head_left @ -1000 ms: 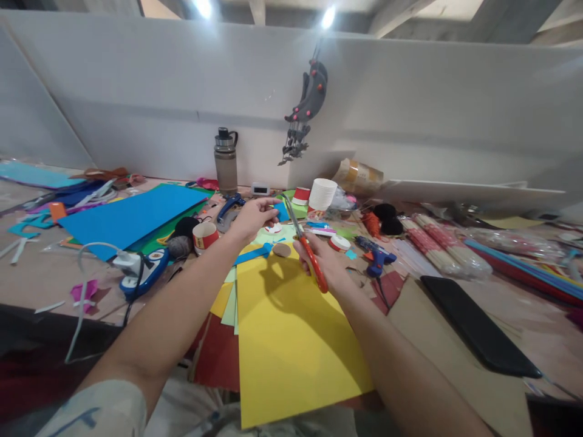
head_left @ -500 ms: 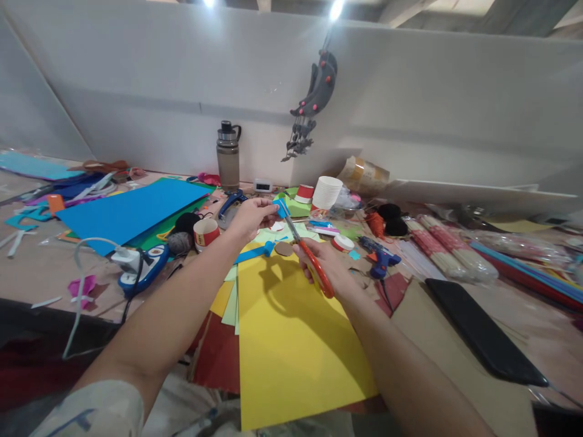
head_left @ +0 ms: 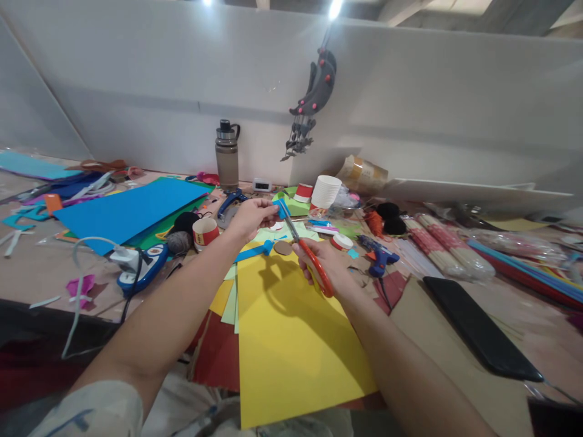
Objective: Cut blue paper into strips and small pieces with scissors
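Observation:
My left hand (head_left: 255, 217) pinches a small piece of blue paper (head_left: 279, 209) between thumb and fingertips. In my right hand (head_left: 324, 264) is a pair of scissors (head_left: 317, 262) with red-orange handles, its blades pointing up and left against the blue paper. Both hands are raised over a large yellow sheet (head_left: 300, 346). Below the blades lie a brown cardboard disc (head_left: 283, 247) and a curled blue paper strip (head_left: 253, 251). Whether the blades are fully closed is too small to tell.
To the left are a blue sheet (head_left: 132, 209), a power strip (head_left: 143, 270) and a paper cup (head_left: 206, 233). A water bottle (head_left: 226, 156) stands at the back. Stacked white cups (head_left: 326, 193), a blue glue gun (head_left: 379, 258) and a black phone-like slab (head_left: 480, 328) lie to the right.
Almost nothing differs. Both hands, the scissors and the blue paper hold nearly the same position; the whole view has shifted very slightly.

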A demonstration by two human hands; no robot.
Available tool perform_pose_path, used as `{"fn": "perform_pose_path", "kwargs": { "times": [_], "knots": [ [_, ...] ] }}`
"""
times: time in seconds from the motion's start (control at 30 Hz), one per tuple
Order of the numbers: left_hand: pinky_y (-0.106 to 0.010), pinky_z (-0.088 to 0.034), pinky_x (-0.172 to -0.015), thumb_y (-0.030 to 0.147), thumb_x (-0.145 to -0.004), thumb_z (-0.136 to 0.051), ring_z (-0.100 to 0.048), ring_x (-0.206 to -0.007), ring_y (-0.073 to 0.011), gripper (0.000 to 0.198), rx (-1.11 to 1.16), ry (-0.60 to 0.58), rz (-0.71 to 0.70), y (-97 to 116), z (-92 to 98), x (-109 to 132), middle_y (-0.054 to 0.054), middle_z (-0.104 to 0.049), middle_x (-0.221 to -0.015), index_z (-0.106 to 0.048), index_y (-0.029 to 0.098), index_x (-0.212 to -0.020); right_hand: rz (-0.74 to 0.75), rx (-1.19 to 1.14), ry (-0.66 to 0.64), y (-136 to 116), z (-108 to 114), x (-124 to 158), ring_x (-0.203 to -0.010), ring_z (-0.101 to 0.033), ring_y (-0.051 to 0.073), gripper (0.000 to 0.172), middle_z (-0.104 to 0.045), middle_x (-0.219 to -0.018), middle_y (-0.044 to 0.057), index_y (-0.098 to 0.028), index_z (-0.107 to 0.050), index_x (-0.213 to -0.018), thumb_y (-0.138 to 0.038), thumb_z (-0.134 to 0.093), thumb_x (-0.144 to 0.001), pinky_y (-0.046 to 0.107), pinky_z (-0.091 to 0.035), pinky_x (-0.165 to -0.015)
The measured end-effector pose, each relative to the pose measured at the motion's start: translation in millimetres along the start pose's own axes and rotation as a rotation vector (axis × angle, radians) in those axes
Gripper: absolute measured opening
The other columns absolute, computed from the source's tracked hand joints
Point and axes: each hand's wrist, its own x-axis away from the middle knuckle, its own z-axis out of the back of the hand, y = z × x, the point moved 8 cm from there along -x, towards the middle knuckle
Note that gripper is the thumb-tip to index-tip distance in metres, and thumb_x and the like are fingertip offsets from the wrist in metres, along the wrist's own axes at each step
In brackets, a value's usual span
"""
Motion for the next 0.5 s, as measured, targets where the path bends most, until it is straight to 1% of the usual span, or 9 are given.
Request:
{"fn": "perform_pose_path", "kwargs": {
  "times": [0.23,0.5],
  "knots": [
    [-0.022,-0.046,-0.055,0.016,-0.078,-0.068,-0.063,-0.056,-0.0110,0.011,0.005,-0.010,-0.012,-2.3,0.6,-1.3,-0.004,-0.066,-0.061,-0.059,0.011,-0.074,0.019,-0.018,-0.005,1.2,-1.1,-1.9,-0.037,-0.041,0.006,0.038,-0.041,-0.054,-0.008,-0.021,-0.056,-0.089,-0.057,-0.060,-0.078,0.017,-0.032,-0.032],
    [-0.021,-0.046,-0.054,0.014,-0.079,-0.068,-0.063,-0.056,-0.0112,0.011,0.013,0.008,0.013,-6.1,2.2,-2.0,-0.004,-0.065,-0.060,-0.060,0.011,-0.073,0.002,0.020,0.016,-2.7,-0.5,2.2,-0.033,-0.039,0.007,0.040,-0.040,-0.048,-0.009,-0.021,-0.058,-0.088,-0.060,-0.059,-0.078,0.018,-0.030,-0.031]
  ]
}}
